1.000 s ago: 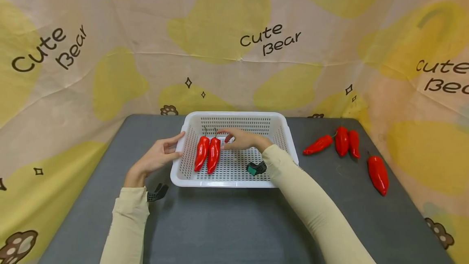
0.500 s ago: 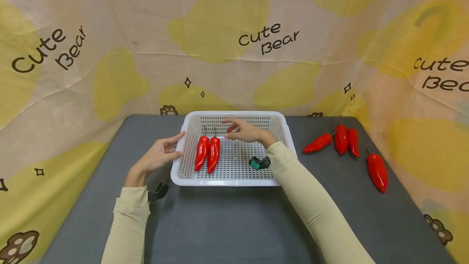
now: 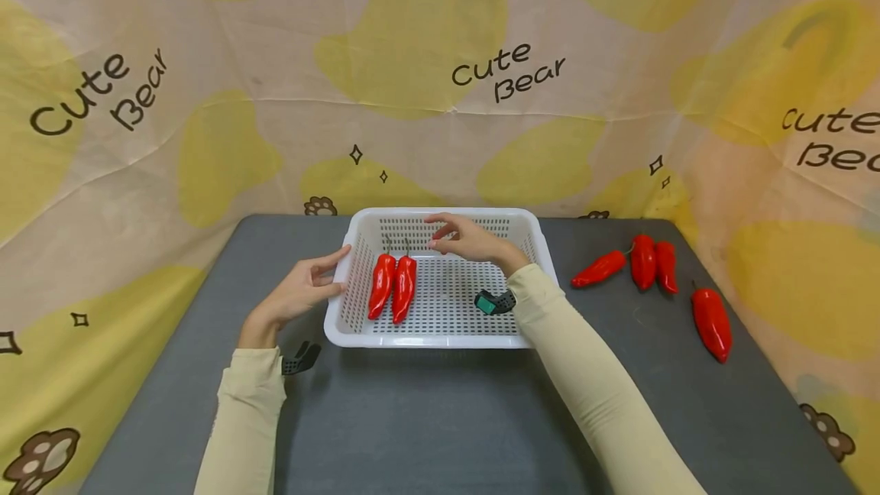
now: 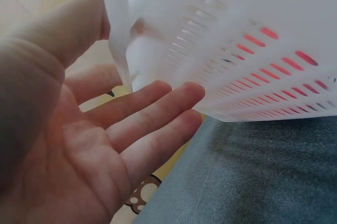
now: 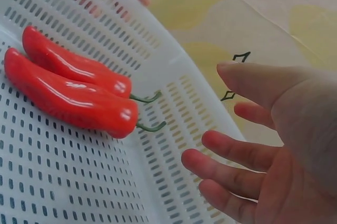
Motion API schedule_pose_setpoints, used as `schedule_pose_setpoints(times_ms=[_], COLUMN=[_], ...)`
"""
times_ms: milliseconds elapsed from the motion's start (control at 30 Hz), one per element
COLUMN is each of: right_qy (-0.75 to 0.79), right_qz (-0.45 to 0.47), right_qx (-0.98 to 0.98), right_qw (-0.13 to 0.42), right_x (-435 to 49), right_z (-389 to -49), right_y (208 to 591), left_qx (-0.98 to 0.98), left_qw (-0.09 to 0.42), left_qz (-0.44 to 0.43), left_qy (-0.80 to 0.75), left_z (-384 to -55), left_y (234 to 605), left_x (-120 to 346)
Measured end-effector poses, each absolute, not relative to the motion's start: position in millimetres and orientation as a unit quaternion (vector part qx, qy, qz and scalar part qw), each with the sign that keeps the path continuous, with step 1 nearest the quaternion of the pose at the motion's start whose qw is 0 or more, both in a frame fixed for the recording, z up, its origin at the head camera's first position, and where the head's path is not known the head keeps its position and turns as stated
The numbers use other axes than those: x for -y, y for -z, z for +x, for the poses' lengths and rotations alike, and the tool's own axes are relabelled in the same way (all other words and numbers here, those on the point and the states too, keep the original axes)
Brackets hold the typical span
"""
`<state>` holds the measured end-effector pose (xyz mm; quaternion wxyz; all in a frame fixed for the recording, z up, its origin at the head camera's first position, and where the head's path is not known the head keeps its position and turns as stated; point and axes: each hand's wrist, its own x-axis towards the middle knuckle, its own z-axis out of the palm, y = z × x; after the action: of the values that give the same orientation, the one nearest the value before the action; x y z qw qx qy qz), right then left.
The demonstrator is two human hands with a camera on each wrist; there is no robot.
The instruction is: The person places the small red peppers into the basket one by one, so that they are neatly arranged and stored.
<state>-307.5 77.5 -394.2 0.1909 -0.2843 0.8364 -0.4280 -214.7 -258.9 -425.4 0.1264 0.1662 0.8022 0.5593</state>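
Two glossy red chili peppers, the left one (image 3: 381, 286) and the right one (image 3: 404, 290), lie side by side in the left half of a white perforated plastic basket (image 3: 426, 341), green stems toward the back. My left hand (image 3: 296, 292) holds the basket's left rim; in the left wrist view its other fingers (image 4: 158, 124) extend outside the wall. Over the back of the basket, right of the stems, is my right hand (image 3: 474, 241), with nothing in it. The right wrist view shows its fingers (image 5: 237, 153) spread and slightly bent, apart from the pepper stems.
Right of the basket on the grey table (image 3: 426, 418) lie more red peppers: a slanted one (image 3: 598, 270), two upright ones close together (image 3: 642, 262), and a larger one (image 3: 712, 325) near the right edge. A patterned cloth (image 3: 412, 136) hangs behind the table.
My right hand has drawn back from the right pepper's stem end, toward the back and right of the basket. The left hand keeps its place at the rim, and the peppers stay put.
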Motion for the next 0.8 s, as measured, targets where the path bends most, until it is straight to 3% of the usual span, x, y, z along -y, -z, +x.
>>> schedule_pose_setpoints(times_ms=[367,800], right_qy=[0.433,0.471], right_qz=[-0.278,-0.286], right_qx=[-0.839,-0.825], right_qw=[0.179,0.124], right_x=[-80,-93], right_z=[-306,-303], right_y=[394,374], left_qx=[-0.814,-0.809], left_qw=[0.12,0.116], left_qz=[0.158,0.158], left_qy=[-0.545,-0.553], left_z=[-213,-213], left_y=[425,429], left_x=[258,257])
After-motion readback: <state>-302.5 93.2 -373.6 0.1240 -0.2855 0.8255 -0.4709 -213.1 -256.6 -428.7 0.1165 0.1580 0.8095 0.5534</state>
